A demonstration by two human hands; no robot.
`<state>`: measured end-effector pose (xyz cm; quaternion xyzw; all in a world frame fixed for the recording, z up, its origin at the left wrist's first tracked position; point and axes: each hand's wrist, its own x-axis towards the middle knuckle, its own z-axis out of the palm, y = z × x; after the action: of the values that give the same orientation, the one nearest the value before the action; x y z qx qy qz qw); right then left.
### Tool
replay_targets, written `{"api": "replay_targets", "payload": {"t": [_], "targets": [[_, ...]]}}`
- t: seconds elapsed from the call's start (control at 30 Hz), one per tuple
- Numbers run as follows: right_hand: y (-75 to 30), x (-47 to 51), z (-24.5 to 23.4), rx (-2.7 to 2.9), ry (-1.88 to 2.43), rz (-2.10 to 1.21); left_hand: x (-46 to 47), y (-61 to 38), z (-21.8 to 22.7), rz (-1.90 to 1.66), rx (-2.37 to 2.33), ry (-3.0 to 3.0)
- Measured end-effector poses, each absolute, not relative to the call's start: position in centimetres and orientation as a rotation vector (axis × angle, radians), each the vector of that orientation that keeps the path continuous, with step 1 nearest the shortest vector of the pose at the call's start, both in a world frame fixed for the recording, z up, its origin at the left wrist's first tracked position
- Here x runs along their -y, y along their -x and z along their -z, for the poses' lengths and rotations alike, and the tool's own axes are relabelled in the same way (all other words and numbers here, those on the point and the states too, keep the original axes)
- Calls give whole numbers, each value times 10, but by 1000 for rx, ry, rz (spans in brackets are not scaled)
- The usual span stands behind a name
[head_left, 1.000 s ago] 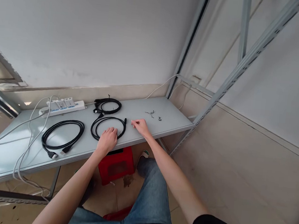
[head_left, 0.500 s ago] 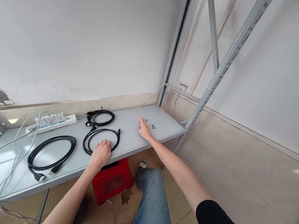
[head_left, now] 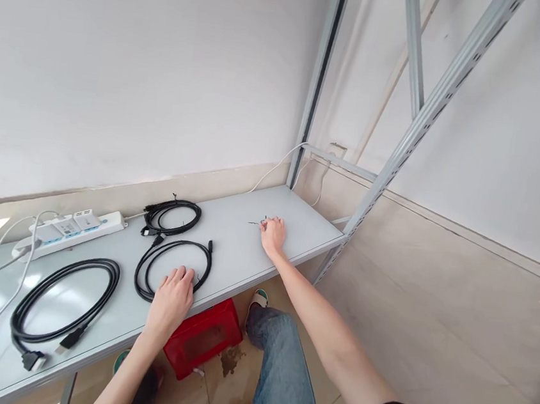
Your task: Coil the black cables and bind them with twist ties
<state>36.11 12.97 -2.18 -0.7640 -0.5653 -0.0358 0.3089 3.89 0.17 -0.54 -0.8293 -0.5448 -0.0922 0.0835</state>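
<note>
My left hand [head_left: 174,295] rests on the front side of the middle coiled black cable [head_left: 176,242], its fingers curled over the loop. Part of that coil is hidden under the hand. At the right end of the shelf, my right hand [head_left: 274,233] is down on the surface with its fingertips pinched together at some small black twist ties [head_left: 253,223]. What lies between the fingertips is mostly covered. Behind the middle coil lies a tied black cable bundle [head_left: 175,216]. A larger loose black cable [head_left: 67,299] with plug ends lies to the left.
A white power strip [head_left: 78,233] with adapters and white cords stands along the wall on the grey shelf [head_left: 231,249]. Metal uprights [head_left: 376,200] rise at the right end. Below the shelf's front edge is a red plastic stool [head_left: 204,340], near my legs.
My right hand has shifted slightly right and its extended fingers have curled down onto the twist ties. My left hand stays on the middle coil. The view has turned a little to the right.
</note>
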Motion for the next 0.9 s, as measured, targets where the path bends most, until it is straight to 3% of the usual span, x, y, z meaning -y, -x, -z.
{"api": "replay_targets", "payload": {"t": [0.23, 0.4, 0.67, 0.9], "targets": [[-349, -121, 16, 1671, 1713, 393, 3, -31, 7, 584, 1525, 2568], [-347, -119, 17, 1762, 1567, 331, 15, 5, 9, 993, 1534, 2409], [-349, -124, 25, 1872, 1505, 231, 29, 59, 11, 808, 1628, 2766], [-349, -122, 22, 1979, 1509, 110, 13, 9, 6, 761, 1473, 2792]]}}
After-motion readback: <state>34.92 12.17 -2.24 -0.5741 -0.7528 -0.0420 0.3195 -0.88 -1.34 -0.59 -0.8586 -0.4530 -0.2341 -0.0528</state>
